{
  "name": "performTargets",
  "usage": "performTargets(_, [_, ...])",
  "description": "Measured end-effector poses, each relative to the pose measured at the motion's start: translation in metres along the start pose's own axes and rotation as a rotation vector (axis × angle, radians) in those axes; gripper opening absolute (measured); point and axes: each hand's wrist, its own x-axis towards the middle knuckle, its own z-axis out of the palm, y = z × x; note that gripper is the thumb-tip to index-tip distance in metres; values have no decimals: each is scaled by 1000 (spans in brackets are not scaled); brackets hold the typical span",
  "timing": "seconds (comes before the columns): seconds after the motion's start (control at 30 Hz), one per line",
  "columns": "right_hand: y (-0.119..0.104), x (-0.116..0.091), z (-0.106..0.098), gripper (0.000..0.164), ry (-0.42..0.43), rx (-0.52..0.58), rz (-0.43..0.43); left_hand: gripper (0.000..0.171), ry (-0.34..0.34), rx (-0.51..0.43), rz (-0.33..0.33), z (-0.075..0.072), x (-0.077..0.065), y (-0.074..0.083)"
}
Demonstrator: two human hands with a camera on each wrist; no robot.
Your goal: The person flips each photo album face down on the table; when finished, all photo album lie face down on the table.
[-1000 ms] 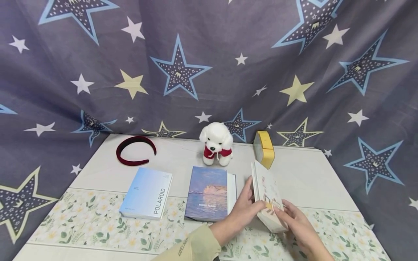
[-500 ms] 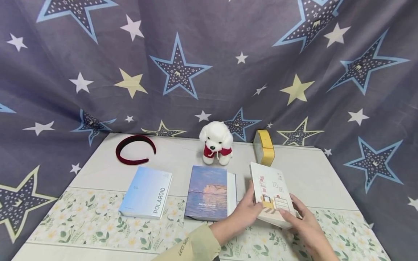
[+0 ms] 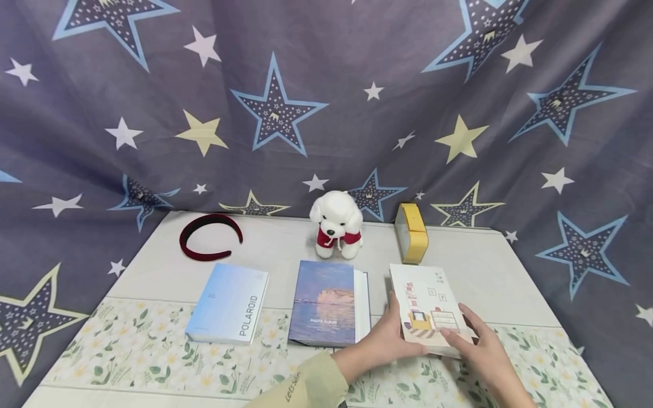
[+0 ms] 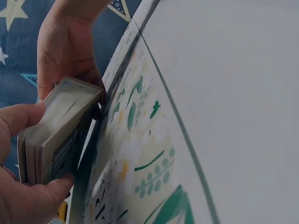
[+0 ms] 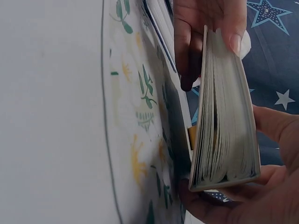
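Observation:
Both hands hold a thick white photo album (image 3: 419, 294) with a drawn room scene on its cover, over the right half of the table. My left hand (image 3: 391, 335) grips its left side, the thumb along the near edge. On the opposite side, my right hand (image 3: 482, 345) grips it with the thumb on the cover. The right wrist view shows the many sleeve-like pages of the album (image 5: 224, 126) between the two hands, tilted close over the table. To the left lies a blue album (image 3: 323, 303) marked PHOTO ALBUM, near my left hand.
A light blue POLAROID album (image 3: 229, 303) lies at left, behind it a dark red headband (image 3: 189, 246). A white plush dog (image 3: 336, 218) in red and a yellow-edged box (image 3: 415, 235) stand at the back. Behind them hangs a star-patterned curtain (image 3: 326, 141).
The white album has turned from a steep tilt to lying flatter, its cover facing up, and has come down slightly. Both hands turned with it, and the left thumb moved to the near edge.

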Motion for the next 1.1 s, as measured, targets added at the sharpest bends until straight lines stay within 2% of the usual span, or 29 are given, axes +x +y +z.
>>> performTargets(0.13, [0,0,1,106,38,-61,1,121,23,74,-27,4,1,-4])
performTargets(0.27, [-2,-1,0,105,68,-132,-10,116,41,209,-60,8,2,-5])
performTargets(0.43, [-4,-1,1,102,76,-214,-14,111,39,325,-48,10,1,-3])
performTargets(0.57, [-4,-1,0,102,78,-263,-3,109,20,364,-34,12,1,-3])
performTargets(0.73, [-4,1,0,106,73,-301,-7,101,17,411,-56,15,0,-1])
performTargets(0.87, [-4,1,-1,107,72,-324,-7,93,34,444,-65,16,-1,-1])
performTargets(1.1, [-2,2,0,97,90,-379,-15,95,97,467,-49,18,1,-2])
